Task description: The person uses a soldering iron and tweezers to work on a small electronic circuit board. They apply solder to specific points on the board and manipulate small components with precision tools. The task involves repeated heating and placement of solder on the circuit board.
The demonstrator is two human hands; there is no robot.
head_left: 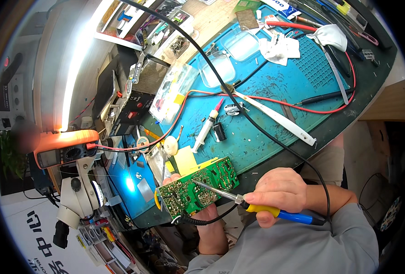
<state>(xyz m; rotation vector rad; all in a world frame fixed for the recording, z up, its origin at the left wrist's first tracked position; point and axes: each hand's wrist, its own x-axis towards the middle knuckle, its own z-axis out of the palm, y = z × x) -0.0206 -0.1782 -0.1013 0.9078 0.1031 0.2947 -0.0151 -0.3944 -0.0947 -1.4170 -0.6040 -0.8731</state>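
My left hand (208,213) grips a green circuit board (227,174) from beneath, its fingertips showing at the far edge. The board is tilted, with its solder side facing up, and much of the hand is hidden under it. In my right hand (280,189) is a soldering iron (298,217) with a yellow and blue handle. Its long metal tip lies over the middle of the board; I cannot tell whether it touches. A thick black cable (207,222) joins the board's near corner, and a yellow wire loop (157,200) sticks out at its left end.
On the blue mat (266,86) lie a syringe (206,130), a black capacitor (219,132), a white-handled brush (280,118) and clear plastic boxes (240,44). An orange multimeter (65,148) and a microscope (80,194) stand at left. The iron's black cord (257,130) arches across the view.
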